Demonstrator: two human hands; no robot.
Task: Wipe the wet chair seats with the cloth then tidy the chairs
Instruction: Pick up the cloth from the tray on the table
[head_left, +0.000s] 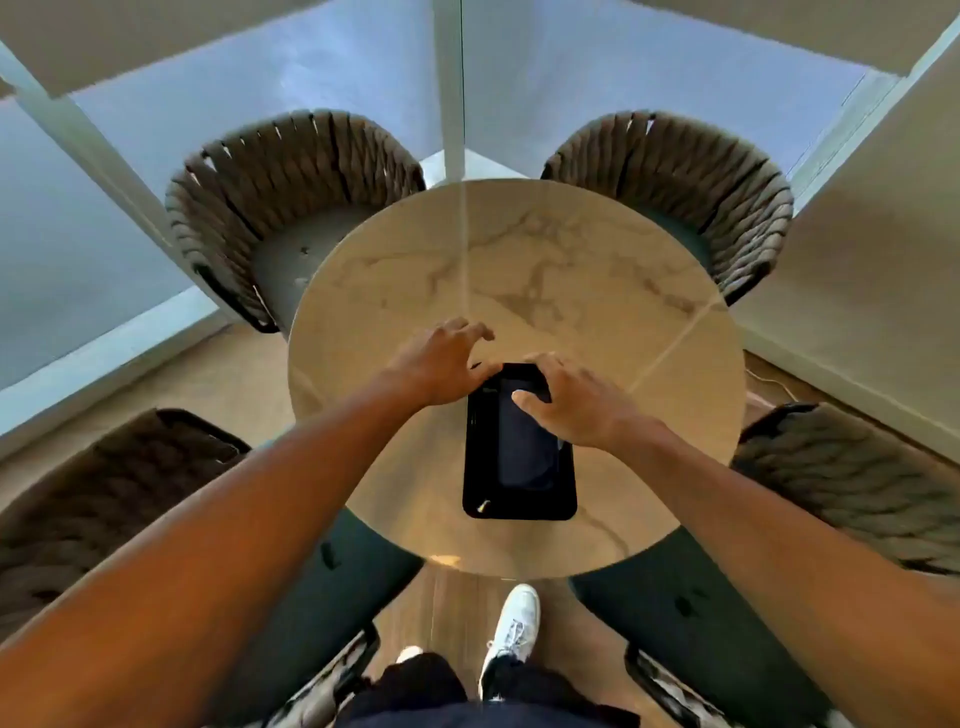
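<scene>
4 woven-back chairs ring a round marble-look table (519, 270): far-left chair (291, 208), far-right chair (691, 192), near-left chair (119, 499), near-right chair (852, 483). All seats are tucked partly under the tabletop. A black tray (480, 467) lies on the near half of the table, holding a dark folded cloth (524, 452). Both hands hang over the tray's far end. Left hand (441, 364) has its fingers spread and curled, by the tray's far-left corner, gripping nothing. Right hand (571, 400) is spread loose over the cloth, thumb on it; cannot tell if it has a grip. No readable writing or brand anywhere. 1 white shoe (514, 629) shows on the wood floor below.
</scene>
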